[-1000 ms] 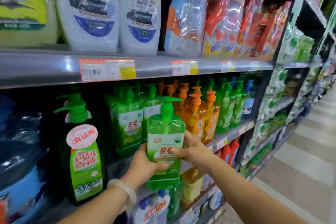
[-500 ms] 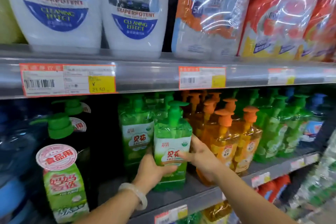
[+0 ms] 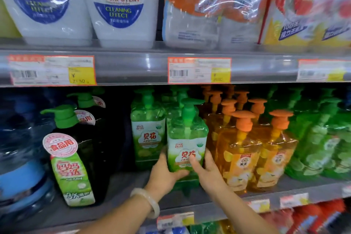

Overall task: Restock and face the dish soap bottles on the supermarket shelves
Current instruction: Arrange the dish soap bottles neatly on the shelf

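Observation:
A clear green dish soap pump bottle [image 3: 187, 138] with a white and red label stands upright on the middle shelf [image 3: 133, 192], label facing me. My left hand [image 3: 164, 174] grips its lower left side, thumb across the front. My right hand [image 3: 206, 169] holds its lower right side with the thumb on the label. A matching green bottle [image 3: 147, 131] stands just left of it, more behind. Orange pump bottles [image 3: 241, 150] stand close on its right.
Dark tall bottles with green pumps [image 3: 76, 157] stand at the left, beyond a gap. Large blue jugs [image 3: 20, 157] fill the far left. Green refill packs [image 3: 321, 142] sit at the right. White jugs [image 3: 119, 5] and wrapped packs line the upper shelf.
The green bottle has gone from in front of the shelf edge back onto the middle shelf beside its match, both hands still on it. My view has moved closer.

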A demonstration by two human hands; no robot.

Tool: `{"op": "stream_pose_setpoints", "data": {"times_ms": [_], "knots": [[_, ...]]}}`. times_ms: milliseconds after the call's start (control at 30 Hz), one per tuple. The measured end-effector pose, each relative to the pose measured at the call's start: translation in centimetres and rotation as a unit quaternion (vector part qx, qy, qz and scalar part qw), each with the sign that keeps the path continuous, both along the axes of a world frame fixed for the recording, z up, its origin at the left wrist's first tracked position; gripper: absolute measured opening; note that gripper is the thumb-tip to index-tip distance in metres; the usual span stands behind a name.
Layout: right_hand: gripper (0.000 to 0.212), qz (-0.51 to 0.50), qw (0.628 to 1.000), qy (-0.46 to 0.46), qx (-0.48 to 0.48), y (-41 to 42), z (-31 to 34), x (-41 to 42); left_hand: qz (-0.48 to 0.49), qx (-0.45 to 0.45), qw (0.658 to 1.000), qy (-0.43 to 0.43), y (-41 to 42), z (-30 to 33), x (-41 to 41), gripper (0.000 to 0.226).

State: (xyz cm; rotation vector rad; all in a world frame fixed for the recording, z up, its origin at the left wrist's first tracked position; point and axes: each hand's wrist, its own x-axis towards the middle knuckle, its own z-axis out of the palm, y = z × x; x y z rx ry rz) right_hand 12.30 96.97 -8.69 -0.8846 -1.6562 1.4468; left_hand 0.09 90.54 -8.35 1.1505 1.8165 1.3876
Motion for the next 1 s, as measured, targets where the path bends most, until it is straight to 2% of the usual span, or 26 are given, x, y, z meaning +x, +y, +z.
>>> {"op": "stream_pose_setpoints", "data": {"times_ms": [167,400,800,1000], "knots": [[0.032,0.003,1.000,-0.019,-0.004,0.5,0.6,0.2,0.031,0.002,1.000,0.001,0.8,-0.2,0.8,0.080],[0.055,0.002,0.998,-0.065,0.000,0.2,-0.1,-0.2,0.058,-0.003,0.998,0.040,0.9,-0.5,1.2,0.075],[0.057,-0.004,0.996,-0.086,-0.004,0.1,0.9,-0.3,0.038,-0.007,0.999,0.027,1.5,-0.6,0.7,0.079],[0.067,-0.022,0.989,-0.144,0.001,-0.9,0.1,1.0,0.024,-0.072,0.996,0.042,-0.2,-1.7,1.7,0.072]]}}
